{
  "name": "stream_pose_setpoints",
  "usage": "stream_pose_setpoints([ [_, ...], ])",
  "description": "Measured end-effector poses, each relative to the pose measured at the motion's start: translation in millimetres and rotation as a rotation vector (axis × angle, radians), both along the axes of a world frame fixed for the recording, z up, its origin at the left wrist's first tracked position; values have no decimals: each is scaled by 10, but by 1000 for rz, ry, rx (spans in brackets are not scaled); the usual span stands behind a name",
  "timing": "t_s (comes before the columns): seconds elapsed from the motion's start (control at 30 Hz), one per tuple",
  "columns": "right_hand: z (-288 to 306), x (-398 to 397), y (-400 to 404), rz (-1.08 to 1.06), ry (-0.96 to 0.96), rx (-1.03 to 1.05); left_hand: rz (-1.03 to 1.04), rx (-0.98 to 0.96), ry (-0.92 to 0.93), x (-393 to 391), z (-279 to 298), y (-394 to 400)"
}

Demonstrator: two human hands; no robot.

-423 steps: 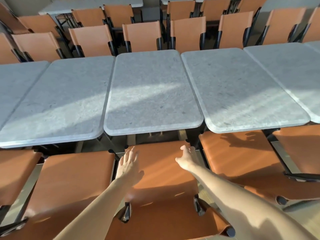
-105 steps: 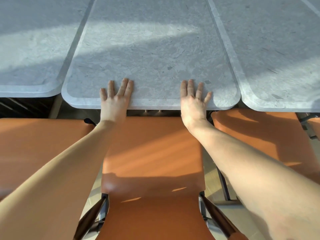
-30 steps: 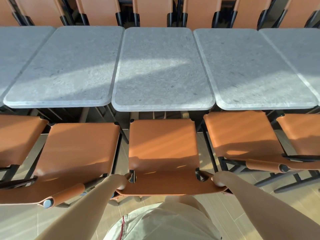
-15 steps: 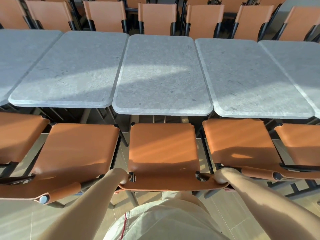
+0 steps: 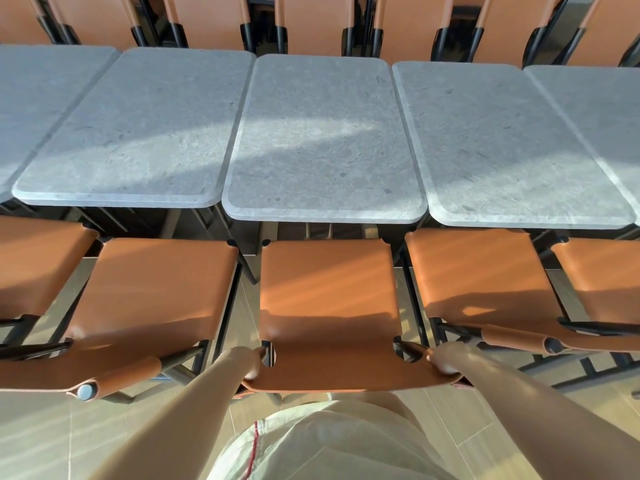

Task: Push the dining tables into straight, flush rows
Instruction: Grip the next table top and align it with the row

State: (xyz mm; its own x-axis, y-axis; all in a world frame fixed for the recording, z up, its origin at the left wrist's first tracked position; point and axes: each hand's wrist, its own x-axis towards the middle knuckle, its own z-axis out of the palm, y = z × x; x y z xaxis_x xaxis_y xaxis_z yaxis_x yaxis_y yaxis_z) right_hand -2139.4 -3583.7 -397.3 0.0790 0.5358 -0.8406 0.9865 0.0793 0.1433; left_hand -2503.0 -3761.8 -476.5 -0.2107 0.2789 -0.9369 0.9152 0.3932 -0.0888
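Observation:
Grey stone-topped dining tables stand side by side in a row. The middle table [image 5: 322,140] has its near edge slightly nearer to me than that of the left table [image 5: 138,133] and close to level with that of the right table [image 5: 505,147]. Directly in front of me is an orange leather chair [image 5: 329,289] tucked toward the middle table. My left hand [image 5: 247,363] grips the left end of its backrest. My right hand [image 5: 443,360] grips the right end.
Matching orange chairs stand on both sides, the left chair [image 5: 152,292] and the right chair [image 5: 481,275], each close to mine. Another row of orange chairs [image 5: 311,26] lines the tables' far side. Tiled floor [image 5: 52,438] lies around my legs.
3.5 s ago both palms lay flat on the middle table's near edge. Since then I stepped back and both hands took the chair's backrest; the chair has shifted slightly toward the table.

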Motion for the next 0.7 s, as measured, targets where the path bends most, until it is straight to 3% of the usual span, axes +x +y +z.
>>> stream_pose_setpoints([
  [0.1, -26, 74, -65, 25, -82, -47, 29, -36, -8, 43, -77, -65],
  [0.37, -111, 154, -91, -113, 10, -20, 115, -37, -93, 118, -49, -110],
  [0.5, 41, 62, -180, -62, -109, 69, 189, -35, -86, -42, -322, -127],
  [0.57, 126, 19, -212, 87, -88, 154, 150, 46, 15, 134, 113, -144],
  [0.7, 291, -245, -211, 282, 14, 280, 114, 474, 194, 318, 713, 45],
])
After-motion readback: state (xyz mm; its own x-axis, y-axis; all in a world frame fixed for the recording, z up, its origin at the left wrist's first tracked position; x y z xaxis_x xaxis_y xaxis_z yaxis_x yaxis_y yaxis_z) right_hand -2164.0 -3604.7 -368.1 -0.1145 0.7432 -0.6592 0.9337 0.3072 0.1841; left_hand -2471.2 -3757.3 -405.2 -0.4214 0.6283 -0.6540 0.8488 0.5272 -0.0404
